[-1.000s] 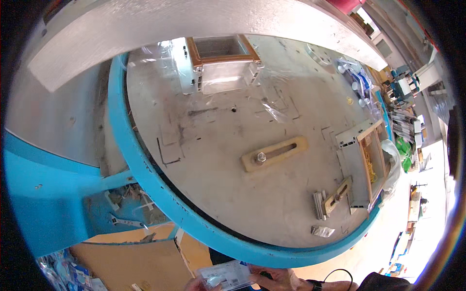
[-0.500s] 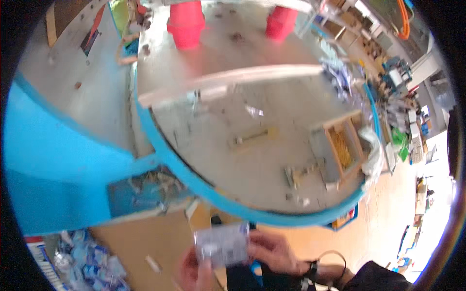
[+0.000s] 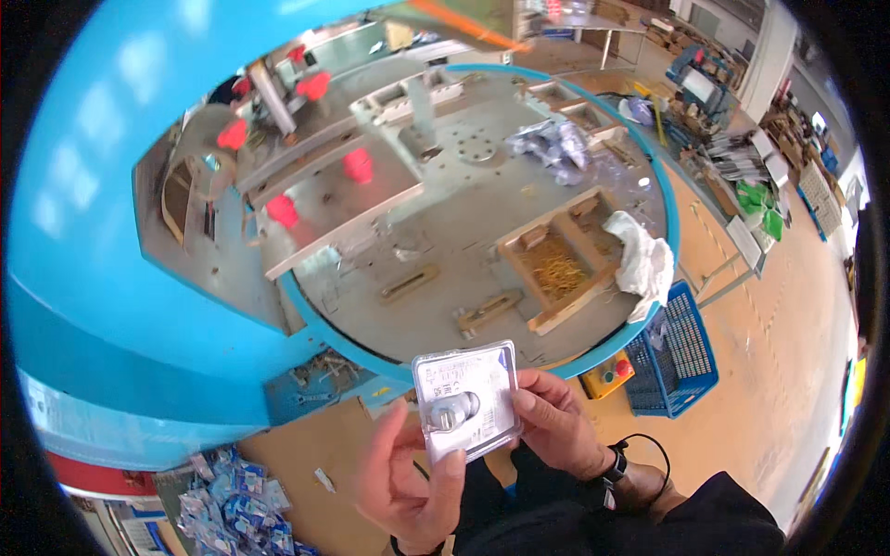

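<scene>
A clear blister pack (image 3: 496, 371) with a white printed card and a rounded silver-grey piece (image 3: 451, 412) inside is held up below the rim of the round table. My right hand (image 3: 561, 426) pinches its right edge, thumb in front and fingers behind. My left hand (image 3: 408, 486) has its fingers apart at the pack's lower left. Its thumb tip overlaps the lower edge, while the raised index finger, smeared by motion, stands off the left side. Whether the left thumb presses on the pack I cannot tell.
The blue-rimmed round machine table (image 3: 436, 324) carries a wooden box (image 3: 556, 278), a white cloth (image 3: 642, 269), metal clamps (image 3: 489, 313) and red cones (image 3: 357, 167). Right of it stand a blue basket (image 3: 691, 352) and yellow control box (image 3: 609, 373). Many packs (image 3: 232, 505) lie piled at lower left.
My view has shifted, showing more of the table and machine. The pack has come up and sits nearer the picture's middle. My left fingers have spread away from it; my right hand still grips it.
</scene>
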`<state>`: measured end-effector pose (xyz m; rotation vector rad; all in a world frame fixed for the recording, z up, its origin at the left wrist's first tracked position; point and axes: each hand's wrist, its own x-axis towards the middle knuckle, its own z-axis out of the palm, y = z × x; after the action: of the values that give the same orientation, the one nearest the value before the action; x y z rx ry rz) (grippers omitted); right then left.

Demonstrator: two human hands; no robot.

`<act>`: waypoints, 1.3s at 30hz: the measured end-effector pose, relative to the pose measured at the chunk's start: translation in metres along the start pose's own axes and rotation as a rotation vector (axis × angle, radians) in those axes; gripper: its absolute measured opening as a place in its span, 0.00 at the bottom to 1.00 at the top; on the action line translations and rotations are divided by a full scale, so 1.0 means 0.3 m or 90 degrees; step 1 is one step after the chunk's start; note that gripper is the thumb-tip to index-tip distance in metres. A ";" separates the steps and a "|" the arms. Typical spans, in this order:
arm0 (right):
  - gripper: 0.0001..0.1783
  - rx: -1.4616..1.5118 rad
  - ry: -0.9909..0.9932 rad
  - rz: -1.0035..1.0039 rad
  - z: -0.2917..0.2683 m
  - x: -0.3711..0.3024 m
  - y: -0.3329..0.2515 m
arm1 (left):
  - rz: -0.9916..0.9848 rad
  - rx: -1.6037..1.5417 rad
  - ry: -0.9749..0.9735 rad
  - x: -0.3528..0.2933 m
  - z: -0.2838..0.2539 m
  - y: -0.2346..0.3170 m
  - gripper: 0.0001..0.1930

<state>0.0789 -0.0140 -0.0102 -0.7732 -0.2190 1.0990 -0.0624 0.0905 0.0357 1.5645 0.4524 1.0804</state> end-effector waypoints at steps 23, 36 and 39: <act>0.17 0.194 0.046 -0.178 -0.256 -0.287 -0.349 | 0.059 -0.086 -0.176 -0.042 0.542 0.100 0.27; 0.15 0.022 0.122 -0.354 -0.166 -0.280 -0.283 | 0.076 0.002 -0.187 0.052 0.397 0.029 0.27; 0.16 0.016 0.126 -0.355 -0.152 -0.282 -0.265 | 0.052 -0.030 -0.185 0.058 0.386 0.025 0.26</act>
<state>0.1206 -0.1256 0.0265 -0.7333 -0.2347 0.4951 0.0396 0.0360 0.0546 1.6776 0.1658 0.8981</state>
